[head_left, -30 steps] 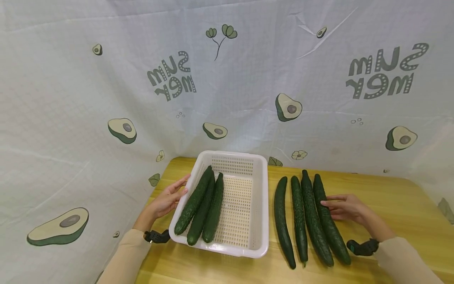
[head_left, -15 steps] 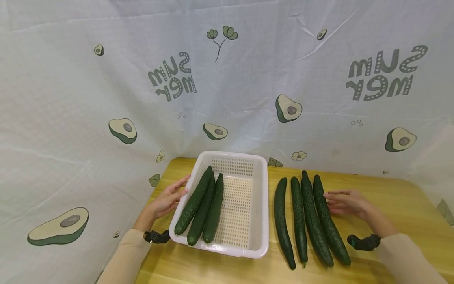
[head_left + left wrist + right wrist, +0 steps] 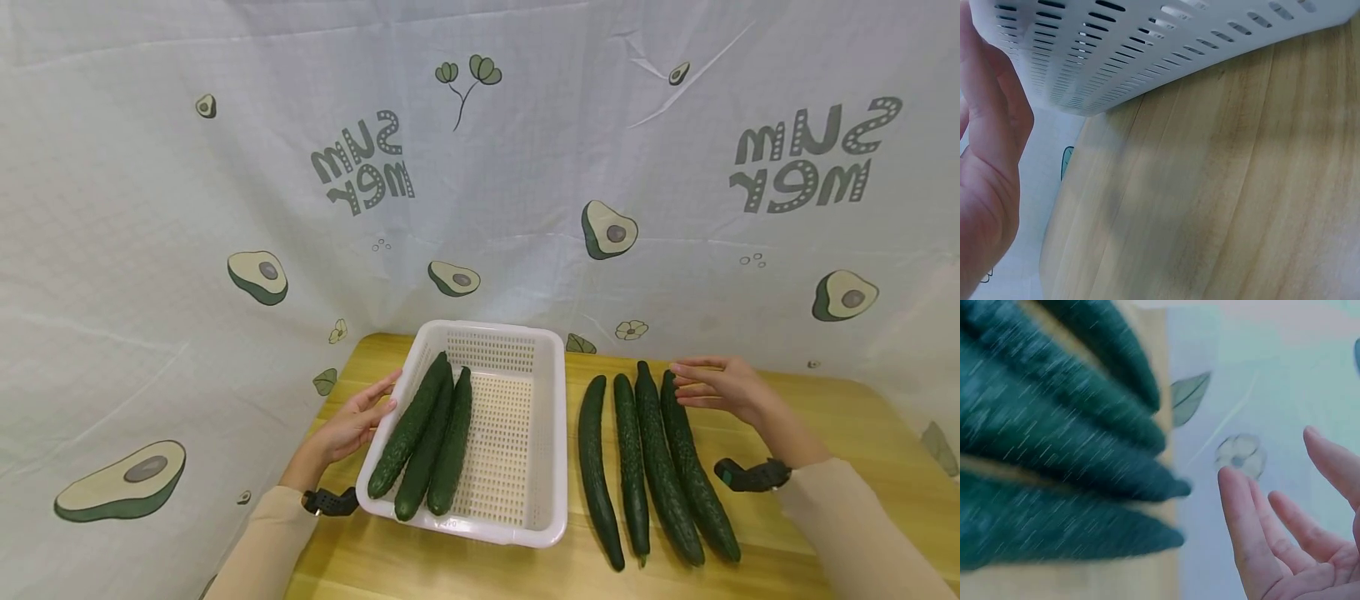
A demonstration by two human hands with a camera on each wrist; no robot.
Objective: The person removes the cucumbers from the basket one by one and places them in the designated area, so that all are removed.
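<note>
A white slotted basket (image 3: pixel 555 467) stands on the wooden table with three dark green cucumbers (image 3: pixel 452 450) lying in its left part. My left hand (image 3: pixel 348 429) rests against the basket's left side, fingers spread and fairly straight; the left wrist view shows the hand (image 3: pixel 988 156) beside the basket wall (image 3: pixel 1129 47). Several cucumbers lie side by side to the right of the basket, the rightmost one (image 3: pixel 697 475) nearest my right hand (image 3: pixel 723 387). That hand is over its far end, fingers extended and holding nothing. In the right wrist view the fingers (image 3: pixel 1244 531) are apart from the cucumber tips.
A pale curtain (image 3: pixel 525 167) printed with avocados and lettering hangs behind the wooden table (image 3: pixel 817 417) and along its left side. Black wrist cameras are strapped to both wrists, the right one (image 3: pixel 752 475) above the table beside the cucumbers.
My right hand has moved away from the middle of the rightmost cucumber toward its far end. The left hand, the basket and the cucumbers look unmoved.
</note>
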